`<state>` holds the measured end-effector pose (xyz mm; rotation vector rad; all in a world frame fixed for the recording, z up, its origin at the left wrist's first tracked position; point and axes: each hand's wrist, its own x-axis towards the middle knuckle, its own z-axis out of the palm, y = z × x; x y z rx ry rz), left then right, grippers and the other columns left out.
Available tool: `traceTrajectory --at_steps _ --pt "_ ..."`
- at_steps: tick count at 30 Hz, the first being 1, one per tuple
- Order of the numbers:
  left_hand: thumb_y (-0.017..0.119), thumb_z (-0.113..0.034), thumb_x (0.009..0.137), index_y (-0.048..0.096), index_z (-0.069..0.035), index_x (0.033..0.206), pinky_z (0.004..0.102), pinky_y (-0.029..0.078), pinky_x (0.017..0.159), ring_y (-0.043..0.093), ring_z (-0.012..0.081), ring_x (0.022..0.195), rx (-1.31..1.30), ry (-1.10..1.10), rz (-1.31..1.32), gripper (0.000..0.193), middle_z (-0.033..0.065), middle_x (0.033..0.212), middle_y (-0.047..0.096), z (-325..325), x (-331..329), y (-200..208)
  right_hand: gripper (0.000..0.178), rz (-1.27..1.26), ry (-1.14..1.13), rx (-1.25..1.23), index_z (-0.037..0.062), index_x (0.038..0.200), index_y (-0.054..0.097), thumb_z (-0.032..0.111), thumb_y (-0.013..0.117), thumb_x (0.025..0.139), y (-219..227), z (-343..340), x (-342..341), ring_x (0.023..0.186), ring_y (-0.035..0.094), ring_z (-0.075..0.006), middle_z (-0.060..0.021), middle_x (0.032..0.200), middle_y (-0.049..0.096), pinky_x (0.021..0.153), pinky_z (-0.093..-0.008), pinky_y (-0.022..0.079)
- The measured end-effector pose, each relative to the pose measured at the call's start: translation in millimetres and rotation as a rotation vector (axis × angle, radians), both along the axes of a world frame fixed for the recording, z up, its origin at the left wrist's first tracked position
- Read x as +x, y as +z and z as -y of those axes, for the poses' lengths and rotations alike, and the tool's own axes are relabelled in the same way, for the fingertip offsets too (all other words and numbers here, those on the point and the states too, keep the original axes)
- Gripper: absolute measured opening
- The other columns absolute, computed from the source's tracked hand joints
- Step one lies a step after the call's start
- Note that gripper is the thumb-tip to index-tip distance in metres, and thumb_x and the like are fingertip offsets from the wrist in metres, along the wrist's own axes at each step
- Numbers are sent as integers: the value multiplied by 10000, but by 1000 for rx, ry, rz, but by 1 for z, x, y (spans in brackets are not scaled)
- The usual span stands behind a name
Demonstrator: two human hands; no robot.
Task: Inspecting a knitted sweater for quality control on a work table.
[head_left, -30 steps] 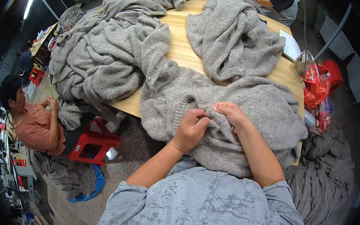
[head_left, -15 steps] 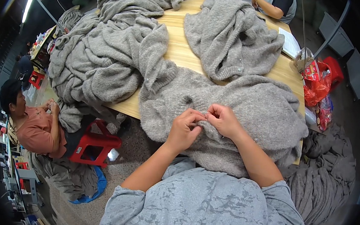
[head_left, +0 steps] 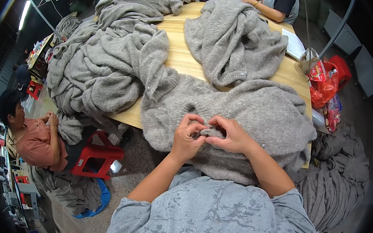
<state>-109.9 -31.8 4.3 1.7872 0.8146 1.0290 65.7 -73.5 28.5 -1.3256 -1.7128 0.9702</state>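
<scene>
A grey-brown knitted sweater (head_left: 266,114) lies over the near edge of the table and hangs toward my lap. Both hands work close together on a pinched fold of its edge. My left hand (head_left: 188,137) grips the fold from the left, fingers bent and thumb pressed in. From the right, my right hand (head_left: 230,135) holds the same fold between thumb and fingers. Whether a button or a needle is between the fingertips is too small to make out. A small shiny button (head_left: 262,145) shows on the knit beside my right wrist.
Heaped grey knitwear (head_left: 98,66) covers the left of the wooden table (head_left: 177,39); another sweater (head_left: 235,41) lies further back. A person (head_left: 35,134) sits left beside a red stool (head_left: 96,155); another (head_left: 278,2) works at the far right. Red bags (head_left: 324,87) and piled garments (head_left: 334,183) are to the right.
Both hands have shifted slightly lower over the sweater's edge. My right hand's fingers have opened wider around the fold, and the view has turned a little.
</scene>
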Motion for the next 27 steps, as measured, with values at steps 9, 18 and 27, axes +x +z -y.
traceTrajectory --at_steps 9,18,27 --pt "547 93 745 627 44 903 224 487 682 595 89 832 -133 -88 19 184 99 1013 617 -5 -3 -10 190 27 -68 114 -5 889 593 74 620 719 -16 -4 -2 617 594 -204 -130 732 631 581 -304 459" --pt "641 13 780 613 18 896 217 486 675 589 74 813 -386 -110 185 119 61 941 597 -10 -5 -17 128 168 -15 189 0 844 580 76 602 742 -15 -9 3 580 566 -279 -168 690 586 547 -345 447" --pt "678 -81 738 574 27 877 251 460 572 548 88 626 -257 58 -201 205 69 753 603 1 -2 -10 143 179 -73 130 -5 845 570 90 615 748 -15 -9 -4 587 565 -299 -177 707 590 552 -356 447"
